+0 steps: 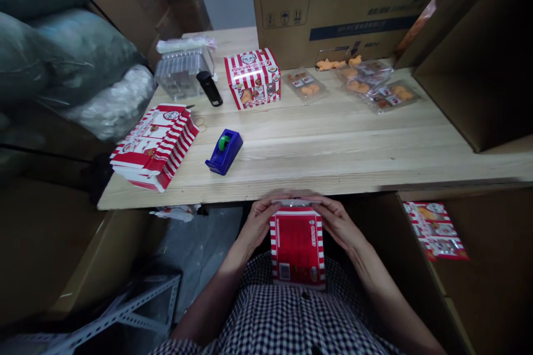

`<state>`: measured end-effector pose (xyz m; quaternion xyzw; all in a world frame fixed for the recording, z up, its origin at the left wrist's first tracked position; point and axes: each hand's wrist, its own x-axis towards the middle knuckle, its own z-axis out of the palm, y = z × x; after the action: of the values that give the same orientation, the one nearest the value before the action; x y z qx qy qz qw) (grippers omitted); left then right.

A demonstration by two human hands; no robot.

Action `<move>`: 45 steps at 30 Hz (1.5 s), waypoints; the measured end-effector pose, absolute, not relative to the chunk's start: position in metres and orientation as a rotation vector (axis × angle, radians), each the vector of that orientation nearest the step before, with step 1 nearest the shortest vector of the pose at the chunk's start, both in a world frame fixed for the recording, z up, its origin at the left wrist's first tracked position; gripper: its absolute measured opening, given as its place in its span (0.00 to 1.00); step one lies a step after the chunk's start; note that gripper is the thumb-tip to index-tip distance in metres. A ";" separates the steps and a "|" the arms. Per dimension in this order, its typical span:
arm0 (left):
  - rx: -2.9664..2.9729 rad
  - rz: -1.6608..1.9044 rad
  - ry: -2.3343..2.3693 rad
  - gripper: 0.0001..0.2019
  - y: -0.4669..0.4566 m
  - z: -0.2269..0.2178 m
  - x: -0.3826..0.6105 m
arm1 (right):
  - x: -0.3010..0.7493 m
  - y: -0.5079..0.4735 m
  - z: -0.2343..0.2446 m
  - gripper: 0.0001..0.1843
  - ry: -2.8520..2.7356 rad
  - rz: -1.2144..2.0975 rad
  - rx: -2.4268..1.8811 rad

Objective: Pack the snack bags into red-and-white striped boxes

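Note:
In front of my body, just below the table's near edge, I hold a red-and-white striped box (297, 249) with its printed red back towards me. My left hand (263, 215) pinches its top left corner, thumb on the near side. At the top right corner my right hand (333, 216) grips it the same way. A pale flap or edge shows between the two hands along the top. The fingertips on the far side are blurred and partly hidden. The lower end of the box rests against my checked shirt (291, 316).
On the table (316, 150) are a blue tape dispenser (225, 152), a stack of flat striped boxes (154, 141), an assembled box (254, 79), a black cylinder (209, 89), clear plastic trays (183, 72) and packaged items (308, 86). A carton (478, 272) at right holds another box (436, 230).

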<state>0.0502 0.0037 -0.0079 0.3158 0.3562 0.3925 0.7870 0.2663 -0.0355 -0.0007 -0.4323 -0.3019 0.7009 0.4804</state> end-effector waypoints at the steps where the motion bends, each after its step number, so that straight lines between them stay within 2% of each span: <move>1: 0.723 0.844 0.779 0.14 0.004 -0.008 0.048 | 0.269 -0.036 0.000 0.15 -0.802 1.691 -1.061; 7: 0.713 0.730 0.666 0.19 0.006 -0.003 0.037 | 0.280 -0.039 0.001 0.15 -0.924 1.703 -1.115; 11: 0.540 0.792 0.721 0.14 0.007 -0.001 0.039 | 0.275 -0.038 0.000 0.14 -0.896 1.686 -1.115; 17: 0.415 0.672 0.804 0.12 0.015 0.009 0.046 | 0.267 -0.038 0.000 0.13 -0.897 1.696 -1.099; 28: 1.062 0.529 0.684 0.18 0.017 0.020 0.013 | 0.285 -0.035 0.012 0.16 -1.112 1.731 -0.995; 36: 1.355 0.645 0.838 0.12 0.016 0.008 0.013 | 0.271 -0.039 0.002 0.10 -1.229 1.447 -1.128; 41: 1.401 0.514 0.751 0.13 0.029 0.021 0.014 | 0.277 -0.029 0.005 0.11 -1.314 1.513 -1.124; 45: 1.458 0.514 0.735 0.09 0.042 0.039 0.023 | 0.283 -0.017 0.028 0.10 -1.386 1.609 -1.112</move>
<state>0.0227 0.0424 0.0391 0.6432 0.3242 0.2266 0.6556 0.2832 -0.0167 0.0276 -0.4321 -0.5385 0.6253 0.3637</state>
